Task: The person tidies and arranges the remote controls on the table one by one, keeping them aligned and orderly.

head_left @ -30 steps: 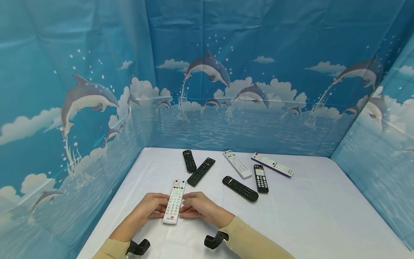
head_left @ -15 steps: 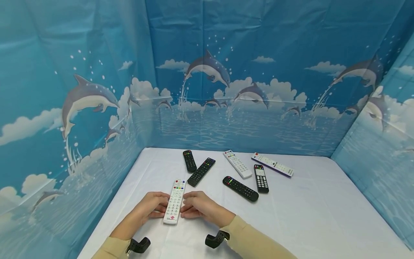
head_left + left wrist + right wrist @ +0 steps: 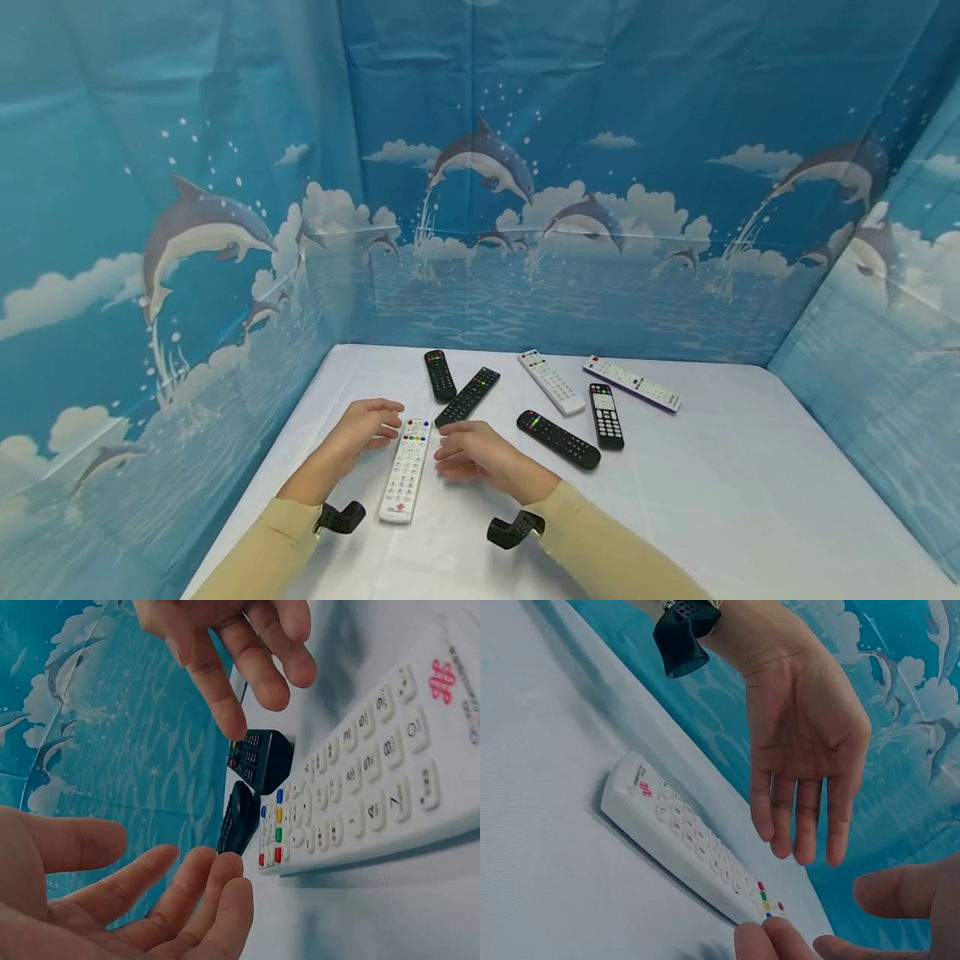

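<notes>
A white remote control (image 3: 406,472) with a red logo lies face up on the white tabletop, between the two hands. To its upper left hovers my left hand (image 3: 363,434), fingers loosely bent and holding nothing. My right hand (image 3: 483,458) is on the other side, also holding nothing, its fingers apart from the remote in the head view. Both palms face each other in the left wrist view, with the white remote control (image 3: 367,761) lying below them. In the right wrist view the left hand (image 3: 806,750) has extended fingers clear of the remote's surface.
Beyond the hands lie two black remotes, one upright (image 3: 440,377) and one slanted (image 3: 467,397). Farther right are another black remote (image 3: 558,439), a black remote with white keys (image 3: 606,417), a white remote (image 3: 551,382) and a white-and-purple one (image 3: 632,383). Dolphin-print curtains (image 3: 600,292) surround the table.
Both hands have come away from the sides of the white remote, moving up and forward and farther apart. The remote stays in the same place.
</notes>
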Motion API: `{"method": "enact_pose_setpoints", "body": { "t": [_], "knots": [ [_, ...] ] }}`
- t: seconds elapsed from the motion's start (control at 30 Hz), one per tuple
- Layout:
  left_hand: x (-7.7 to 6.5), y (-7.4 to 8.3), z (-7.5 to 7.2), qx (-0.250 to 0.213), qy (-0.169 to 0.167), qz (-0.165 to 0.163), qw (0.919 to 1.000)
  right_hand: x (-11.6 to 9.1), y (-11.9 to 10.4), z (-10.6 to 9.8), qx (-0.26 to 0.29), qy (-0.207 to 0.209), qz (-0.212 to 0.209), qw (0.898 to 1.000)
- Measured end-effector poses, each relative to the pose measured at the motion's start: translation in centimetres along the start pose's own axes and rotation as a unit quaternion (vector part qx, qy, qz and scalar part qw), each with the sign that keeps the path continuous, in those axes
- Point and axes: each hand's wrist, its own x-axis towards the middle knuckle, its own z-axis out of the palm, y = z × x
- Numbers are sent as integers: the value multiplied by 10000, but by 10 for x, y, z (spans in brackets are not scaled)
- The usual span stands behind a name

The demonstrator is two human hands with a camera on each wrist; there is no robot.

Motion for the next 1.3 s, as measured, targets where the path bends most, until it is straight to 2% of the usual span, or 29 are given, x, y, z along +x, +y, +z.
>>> {"method": "enact_pose_setpoints", "body": {
  "t": [0.17,0.43,0.57,0.73,0.9,1.1,1.3],
  "knots": [
    [12,7,10,-168,-145,72,9997,2,-6,-10,-33,94,-128,9999],
    [33,19,21,-387,5,123,9992,6,-14,-28,56,402,-206,9990],
    [43,23,24,-434,-77,112,9990,8,-18,-35,164,579,-215,9980],
    [53,25,31,-457,-241,79,9986,16,-21,-45,362,897,-99,9953],
    [61,26,38,-530,-281,-118,9981,27,-22,-53,711,1187,65,9904],
    [70,26,48,-474,-394,-245,9978,32,-18,-57,928,1353,149,9863],
    [69,29,58,-108,-519,-212,9984,34,-13,-56,992,1432,265,9844]
  ]
}}
